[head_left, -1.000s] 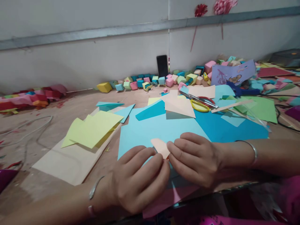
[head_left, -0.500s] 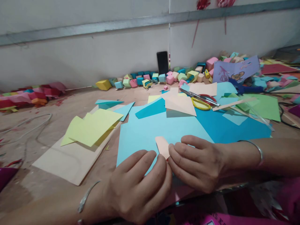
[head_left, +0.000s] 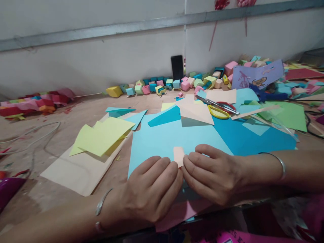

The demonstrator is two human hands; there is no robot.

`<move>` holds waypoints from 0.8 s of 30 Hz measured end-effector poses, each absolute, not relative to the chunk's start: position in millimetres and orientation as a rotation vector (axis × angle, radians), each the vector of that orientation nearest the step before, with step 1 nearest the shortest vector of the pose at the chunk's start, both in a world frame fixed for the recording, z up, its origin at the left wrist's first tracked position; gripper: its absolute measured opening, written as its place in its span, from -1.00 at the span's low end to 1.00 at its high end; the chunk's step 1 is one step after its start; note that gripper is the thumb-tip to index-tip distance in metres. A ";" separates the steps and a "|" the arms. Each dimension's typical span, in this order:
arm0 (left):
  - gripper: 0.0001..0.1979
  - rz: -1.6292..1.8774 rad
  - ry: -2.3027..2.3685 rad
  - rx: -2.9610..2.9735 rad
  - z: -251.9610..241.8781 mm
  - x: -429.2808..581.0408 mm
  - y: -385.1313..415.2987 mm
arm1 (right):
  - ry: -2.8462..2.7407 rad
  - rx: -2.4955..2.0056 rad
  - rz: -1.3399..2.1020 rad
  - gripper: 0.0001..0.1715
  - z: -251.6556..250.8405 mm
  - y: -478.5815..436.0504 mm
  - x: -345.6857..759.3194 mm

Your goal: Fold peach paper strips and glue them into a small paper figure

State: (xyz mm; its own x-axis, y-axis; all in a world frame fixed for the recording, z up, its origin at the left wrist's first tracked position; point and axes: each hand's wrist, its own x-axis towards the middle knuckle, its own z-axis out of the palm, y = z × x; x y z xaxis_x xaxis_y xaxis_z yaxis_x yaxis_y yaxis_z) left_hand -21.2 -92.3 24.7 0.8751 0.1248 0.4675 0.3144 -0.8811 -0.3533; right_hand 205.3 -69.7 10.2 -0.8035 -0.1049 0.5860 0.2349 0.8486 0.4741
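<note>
A small peach piece of paper (head_left: 179, 155) stands up between my two hands, its lower edge hidden behind the fingers. My left hand (head_left: 154, 189) pinches it from the left with the fingers curled together. From the right, my right hand (head_left: 211, 172) grips the same piece between thumb and fingers. Both hands are over the front of a light blue sheet (head_left: 162, 138) on the table. A darker blue sheet (head_left: 258, 138) lies to the right, partly under the right wrist.
Yellow sheets (head_left: 108, 133) rest on a cream sheet (head_left: 73, 175) at left. Scissors (head_left: 219, 109) with red and yellow handles lie beyond the hands. Folded paper boxes (head_left: 153, 87) and a black phone (head_left: 177, 67) line the wall. A white cable (head_left: 45, 125) crosses the left side.
The peach paper has turned from a leftward tilt to nearly upright. My left hand has moved slightly up, and its fingers are closer to my right hand. The view has shifted a little.
</note>
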 end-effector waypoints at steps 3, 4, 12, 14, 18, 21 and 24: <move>-0.81 -0.694 -0.379 -2.673 20.0 -21.1 -89.5 | -2.379 -0.100 -0.723 -0.74 9.4 -67.0 205.2; -0.81 -0.767 -0.412 -2.699 17.8 -20.4 -88.1 | -2.358 -0.107 -0.725 -0.75 9.2 -65.8 205.2; -0.79 -1.210 -0.888 -2.842 12.6 -9.6 -75.8 | -2.258 -0.158 -0.556 -0.75 9.1 -55.2 204.3; -0.89 -1.232 -0.899 -2.846 12.6 -9.5 -74.4 | -2.273 -0.159 -0.529 -0.73 8.9 -54.6 204.2; -0.90 -1.252 -0.819 -2.898 11.2 -11.9 -75.0 | -2.307 -0.167 -0.409 -0.70 9.0 -55.5 204.9; -0.87 -1.264 -0.785 -2.926 11.5 -13.2 -76.9 | -2.295 -0.171 -0.325 -0.70 7.8 -56.0 205.6; -0.83 -1.262 -0.756 -2.944 13.2 -13.1 -78.9 | -2.266 -0.206 -0.228 -0.75 4.6 -55.8 205.2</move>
State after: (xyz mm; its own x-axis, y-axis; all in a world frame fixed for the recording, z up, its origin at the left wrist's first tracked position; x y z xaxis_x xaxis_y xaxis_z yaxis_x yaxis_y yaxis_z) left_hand -13.1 -78.9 13.2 0.6025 0.4660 0.6479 0.3515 -0.8838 0.3087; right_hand 205.2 -55.8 4.6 -0.6432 0.0728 0.7622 0.2234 0.9700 0.0959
